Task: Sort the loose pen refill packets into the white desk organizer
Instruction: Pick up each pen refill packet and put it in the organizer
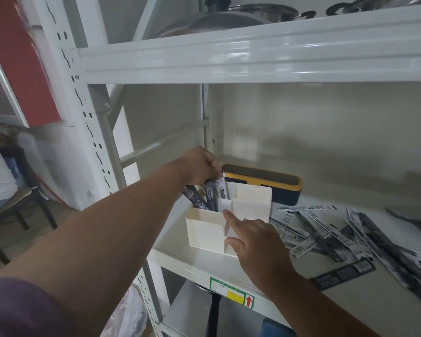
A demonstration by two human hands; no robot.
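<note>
The refill packets stand in a rear compartment of the white organizer, pinched by the left hand. The right hand, fingers loosely spread, steadies its front wall (empty otherwise). Letting go may tip the light organizer; loose packets lie right of that hand.

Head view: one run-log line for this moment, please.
left hand: grip on refill packets, lowering into organizer back-left slot | right hand: steadying organizer front | loose packets: on shelf, right
</note>
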